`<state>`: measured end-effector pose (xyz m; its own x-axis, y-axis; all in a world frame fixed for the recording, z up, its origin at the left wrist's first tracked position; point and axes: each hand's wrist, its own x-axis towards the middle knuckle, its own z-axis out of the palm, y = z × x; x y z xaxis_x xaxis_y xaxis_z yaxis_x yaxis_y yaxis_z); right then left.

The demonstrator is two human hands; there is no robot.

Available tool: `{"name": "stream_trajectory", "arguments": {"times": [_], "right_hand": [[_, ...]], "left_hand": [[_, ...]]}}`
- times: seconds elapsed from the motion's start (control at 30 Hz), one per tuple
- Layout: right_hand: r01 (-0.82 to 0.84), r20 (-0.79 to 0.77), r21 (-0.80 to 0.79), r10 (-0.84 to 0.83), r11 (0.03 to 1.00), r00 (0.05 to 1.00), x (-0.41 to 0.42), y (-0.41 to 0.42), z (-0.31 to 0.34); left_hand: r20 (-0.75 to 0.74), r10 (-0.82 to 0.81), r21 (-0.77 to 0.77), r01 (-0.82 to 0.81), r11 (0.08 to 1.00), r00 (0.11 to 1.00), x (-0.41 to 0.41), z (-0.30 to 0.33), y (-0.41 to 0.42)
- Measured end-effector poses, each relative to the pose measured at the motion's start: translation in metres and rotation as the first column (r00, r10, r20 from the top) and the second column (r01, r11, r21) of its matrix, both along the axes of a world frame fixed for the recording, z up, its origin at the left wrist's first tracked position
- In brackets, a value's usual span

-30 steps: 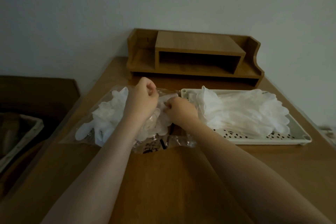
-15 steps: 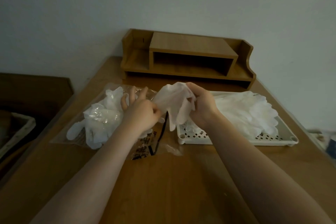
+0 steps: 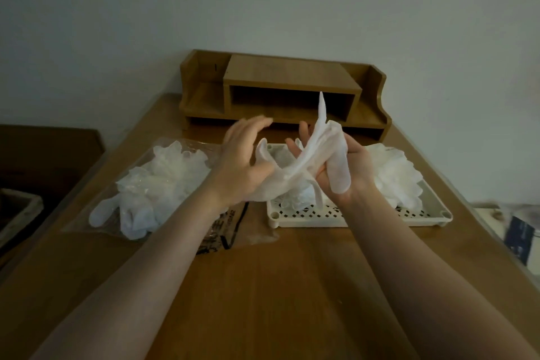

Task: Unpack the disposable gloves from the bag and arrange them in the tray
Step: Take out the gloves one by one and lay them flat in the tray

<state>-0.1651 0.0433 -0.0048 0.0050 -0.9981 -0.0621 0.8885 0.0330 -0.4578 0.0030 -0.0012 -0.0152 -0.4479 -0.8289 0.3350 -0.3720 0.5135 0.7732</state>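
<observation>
One white disposable glove is stretched in the air between my hands, above the tray's left end. My right hand grips it, with a glove finger draped over the hand. My left hand is blurred, its fingers straight, and its thumb and palm touch the glove's lower end. The clear plastic bag lies on the table to the left, with several white gloves in it. The white perforated tray holds a pile of gloves at its right end.
A wooden desk organizer stands against the wall behind the tray. The wooden table reaches toward me. Dark furniture with a basket sits past the left edge, and blurred items lie past the right edge.
My right hand has drawn a glove out of the bag and raised it over the tray. My left hand has let go of the bag, opened, and come up against the glove.
</observation>
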Motion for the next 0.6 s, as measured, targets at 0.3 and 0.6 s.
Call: {"name": "stream_trajectory", "arguments": {"times": [0.3,0.6], "right_hand": [[0.057,-0.048,-0.006,-0.057,0.998,0.997,-0.027,0.013,0.000],[0.417,-0.406,0.273,-0.289,0.867,0.867,-0.076,0.018,-0.013]], "left_hand": [[0.048,-0.196,0.309,0.172,0.936,0.980,-0.015,-0.003,0.017],[-0.596,-0.003,0.526,0.392,0.755,0.803,-0.027,0.019,0.000]]}}
